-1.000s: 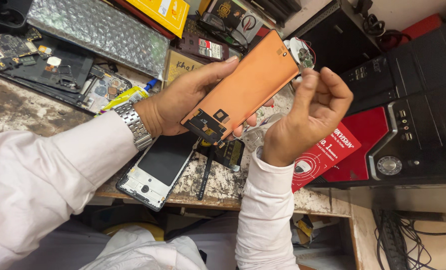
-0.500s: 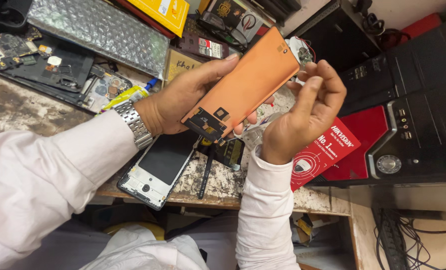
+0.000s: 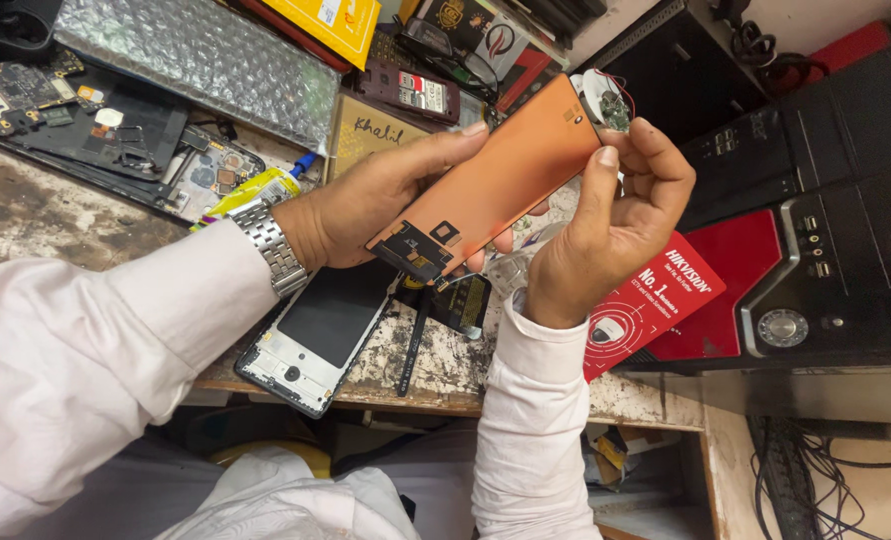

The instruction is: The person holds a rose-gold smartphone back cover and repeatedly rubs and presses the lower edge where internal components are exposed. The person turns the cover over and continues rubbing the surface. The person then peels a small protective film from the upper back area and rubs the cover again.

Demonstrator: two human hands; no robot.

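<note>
My left hand (image 3: 380, 205) holds a flat orange phone display panel (image 3: 500, 180) from below, its black flex part at the lower end near my wrist. My right hand (image 3: 615, 225) grips the panel's upper right edge, thumb pressed on its face. Just past the panel's top corner sits a small round part with red and black wires (image 3: 605, 100), close to my right fingertips. A metal watch (image 3: 270, 245) is on my left wrist. Below my hands an opened phone frame (image 3: 315, 335) lies on the worn bench edge (image 3: 445, 390).
Black phone boards and parts (image 3: 75, 115) lie at the left, beside a bubble-wrap sheet (image 3: 195, 55). A yellow box (image 3: 330, 20) and packets sit at the back. A red card (image 3: 655, 300) and black computer cases (image 3: 825, 240) stand at the right. Cables (image 3: 815, 470) hang below.
My right hand has closed in on the panel's upper edge, thumb now pressing its face. The left hand and panel have hardly moved.
</note>
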